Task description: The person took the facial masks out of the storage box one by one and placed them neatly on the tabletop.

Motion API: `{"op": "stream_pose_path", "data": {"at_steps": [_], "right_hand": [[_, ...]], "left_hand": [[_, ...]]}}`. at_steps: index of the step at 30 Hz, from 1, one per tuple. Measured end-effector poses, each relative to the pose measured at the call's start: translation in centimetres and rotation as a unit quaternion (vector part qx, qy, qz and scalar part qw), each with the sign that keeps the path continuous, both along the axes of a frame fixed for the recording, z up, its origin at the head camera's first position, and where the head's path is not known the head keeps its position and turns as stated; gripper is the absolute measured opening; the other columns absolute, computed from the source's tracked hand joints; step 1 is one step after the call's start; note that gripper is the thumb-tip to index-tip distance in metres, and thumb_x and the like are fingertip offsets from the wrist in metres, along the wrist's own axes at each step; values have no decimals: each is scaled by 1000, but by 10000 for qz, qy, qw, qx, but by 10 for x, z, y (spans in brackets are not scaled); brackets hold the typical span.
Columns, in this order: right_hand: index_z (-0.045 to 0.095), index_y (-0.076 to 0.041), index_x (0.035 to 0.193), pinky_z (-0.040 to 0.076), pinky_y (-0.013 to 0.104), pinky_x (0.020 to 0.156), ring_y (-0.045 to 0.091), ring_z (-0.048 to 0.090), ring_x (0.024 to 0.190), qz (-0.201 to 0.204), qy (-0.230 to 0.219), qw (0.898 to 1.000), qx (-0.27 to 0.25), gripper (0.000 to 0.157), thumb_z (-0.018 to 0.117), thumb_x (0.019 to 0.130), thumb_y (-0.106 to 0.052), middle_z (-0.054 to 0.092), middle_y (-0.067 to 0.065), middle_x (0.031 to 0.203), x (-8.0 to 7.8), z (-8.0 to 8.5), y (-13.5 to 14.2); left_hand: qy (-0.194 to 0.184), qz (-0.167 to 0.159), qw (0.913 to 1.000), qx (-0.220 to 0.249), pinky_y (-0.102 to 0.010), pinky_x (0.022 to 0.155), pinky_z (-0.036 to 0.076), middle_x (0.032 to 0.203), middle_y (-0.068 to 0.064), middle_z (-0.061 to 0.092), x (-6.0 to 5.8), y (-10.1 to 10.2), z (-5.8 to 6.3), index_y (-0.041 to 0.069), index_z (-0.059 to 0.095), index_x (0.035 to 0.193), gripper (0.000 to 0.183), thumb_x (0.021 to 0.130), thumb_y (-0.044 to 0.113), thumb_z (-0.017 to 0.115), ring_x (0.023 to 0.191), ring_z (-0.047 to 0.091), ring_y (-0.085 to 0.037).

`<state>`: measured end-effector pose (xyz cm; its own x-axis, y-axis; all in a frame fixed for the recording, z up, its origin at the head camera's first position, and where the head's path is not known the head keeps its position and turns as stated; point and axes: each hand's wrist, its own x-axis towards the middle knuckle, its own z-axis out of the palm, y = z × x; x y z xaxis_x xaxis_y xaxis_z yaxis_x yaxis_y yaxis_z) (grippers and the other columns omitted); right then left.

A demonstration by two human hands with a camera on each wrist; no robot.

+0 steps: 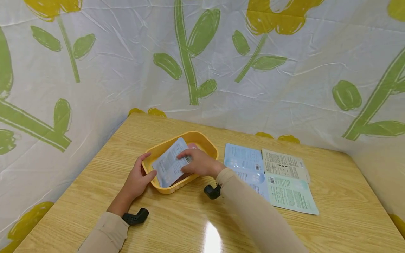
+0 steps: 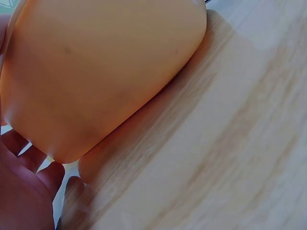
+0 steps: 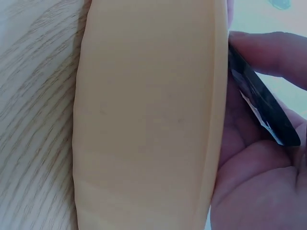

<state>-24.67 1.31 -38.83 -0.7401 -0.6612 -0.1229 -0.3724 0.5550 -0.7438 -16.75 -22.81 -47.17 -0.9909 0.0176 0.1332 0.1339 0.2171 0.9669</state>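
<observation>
A yellow plastic basket (image 1: 207,144) sits on the wooden table. My left hand (image 1: 137,181) grips its left end, thumb over the rim and fingers around the outside, as the left wrist view (image 2: 21,184) also suggests. Inside lies a pale blue-grey sachet (image 1: 167,163) with printed text, tilted across the basket. Reaching over the near rim, my right hand (image 1: 202,163) pinches that sachet's right edge between thumb and fingers. In the right wrist view the sachet (image 3: 261,103) appears edge-on and dark. A reddish sachet (image 1: 192,145) shows partly beneath it; the rest is hidden.
To the right, several flat sachets lie together: a blue one (image 1: 242,156), a beige one (image 1: 284,165), a green one (image 1: 292,193) and a lavender one (image 1: 253,179) partly behind my right sleeve. A flower-print cloth (image 1: 126,70) hangs behind the table.
</observation>
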Motion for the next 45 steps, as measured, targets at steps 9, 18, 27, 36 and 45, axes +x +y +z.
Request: {"op": "stream_pose_path", "data": {"at_steps": [9,18,27,36,45], "right_hand": [[66,-10,123,47,32,88,22,57,100,-640,-114,9956,-675,39,71,85,-11,58,10,128,7,-1,19],[66,-12,127,41,31,63,22,57,89,-1459,-135,9790,-1415,40,71,88,-11,63,8,121,18,-1,37],[65,-7,126,50,36,88,25,59,107,-1961,-18,9602,-1989,36,70,90,-11,60,10,132,29,-5,57],[63,1,123,56,39,87,28,65,99,-2362,-451,9371,-2528,33,68,91,-5,56,15,132,47,-5,81],[58,3,126,55,39,89,34,69,97,-2619,-668,9261,-2634,35,66,94,-7,50,16,139,71,-6,115]], "left_hand": [[-28,-82,10000,17,-30,103,40,159,-25,17,1,-1,-1,-1,19,154,68,97,3,57,143,30,-41],[36,4,9999,-111,-23,101,42,158,-26,17,1,-5,-3,-2,21,153,68,97,4,58,142,32,-42],[99,-60,9999,57,-10,91,42,157,-29,18,1,-4,-3,-3,19,152,68,96,0,57,140,33,-45],[57,-62,9999,68,-10,92,42,158,-27,18,0,-2,-1,-2,19,153,69,96,1,58,140,33,-42],[51,-103,9998,178,-11,91,43,158,-27,19,0,-1,-2,-2,18,153,70,96,0,57,139,35,-43]]}}
